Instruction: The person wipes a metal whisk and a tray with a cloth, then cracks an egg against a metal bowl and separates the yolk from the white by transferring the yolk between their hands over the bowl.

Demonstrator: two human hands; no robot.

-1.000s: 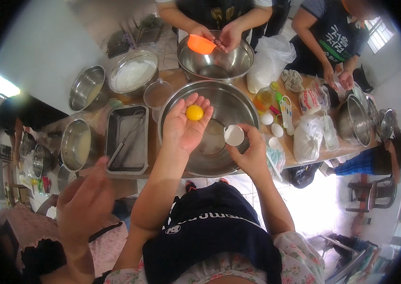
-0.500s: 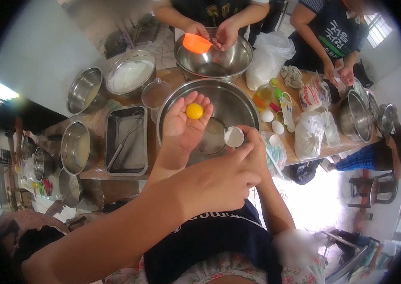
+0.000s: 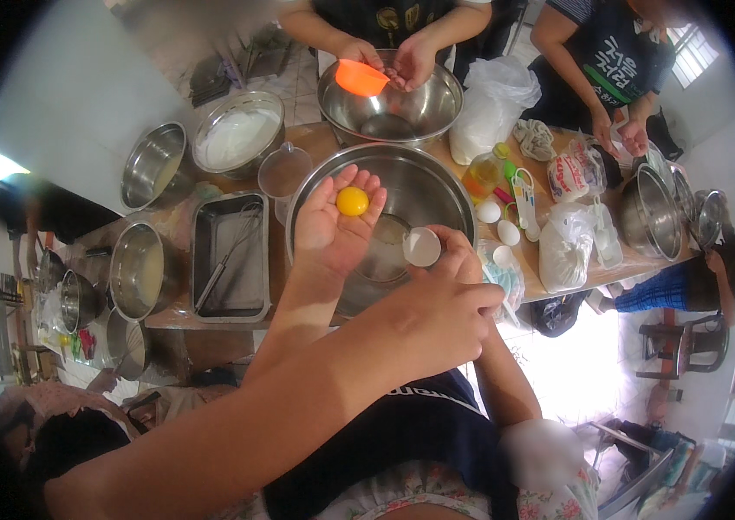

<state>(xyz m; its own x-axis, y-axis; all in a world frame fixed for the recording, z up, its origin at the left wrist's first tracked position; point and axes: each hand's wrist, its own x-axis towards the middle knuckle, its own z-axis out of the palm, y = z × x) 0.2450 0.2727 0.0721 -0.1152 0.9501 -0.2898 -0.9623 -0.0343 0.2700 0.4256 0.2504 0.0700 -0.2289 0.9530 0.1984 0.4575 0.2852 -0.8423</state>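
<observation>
A whole egg yolk (image 3: 352, 201) rests in my left hand (image 3: 333, 230), which is palm up with its fingers cupped around the yolk. My left hand is over a wide steel mixing bowl (image 3: 463, 186). An emptied half eggshell (image 3: 422, 247) is gripped by my right hand (image 3: 458, 256) above the bowl's near right side. What looks like a co-worker's forearm (image 3: 298, 373) crosses from the lower left, over my left forearm. That person's hand (image 3: 445, 316) overlaps my right hand and wrist, hiding part of them; contact cannot be made out.
A rectangular pan (image 3: 198, 260) with a whisk (image 3: 227, 260) stands left of the bowl. Eggs (image 3: 508, 232), an oil bottle (image 3: 484, 173) and bagged powder (image 3: 567, 251) are at right. Across the table, a person holds an orange cup (image 3: 360, 78) above another steel bowl (image 3: 393, 113).
The half eggshell in my right hand has moved slightly left and up. My left hand has shifted a little left with the yolk. The crossing hand has moved right.
</observation>
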